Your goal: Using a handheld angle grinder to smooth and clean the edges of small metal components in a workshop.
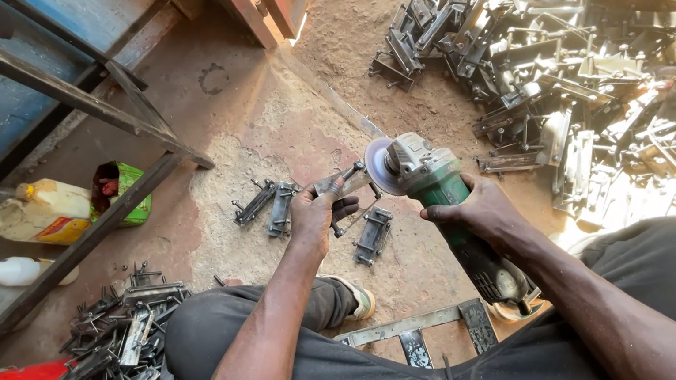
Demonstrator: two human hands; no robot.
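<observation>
**Metal bracket close to the grinder disc: what can go wrong**

The metal bracket is in my left hand, lifted above the floor in front of my knees, and its upper end is almost touching the disc of the angle grinder. My left grip is pressed together around the bracket, thumb on top, fingers curled under it. My right hand is wrapped tight around the green body of the grinder, so that grip is pressed together too.

The first danger, I think, is my left fingers. They are very near the disc, and the bracket is small and held only in the air, with no clamp and no support. If the disc catches an edge, the piece can jump or twist out of my grip, and then my hand may go into the disc.

The second danger is the grinder itself. I hold it with one hand only, so a kick can turn it toward my leg, which is directly under the work.

I cannot tell if the disc is turning now. Loose brackets lie on the floor just beside my hand, a dark pile of parts lies by my left knee, and a bigger heap lies at the right; sparks and dust will fly toward all of them.
</observation>
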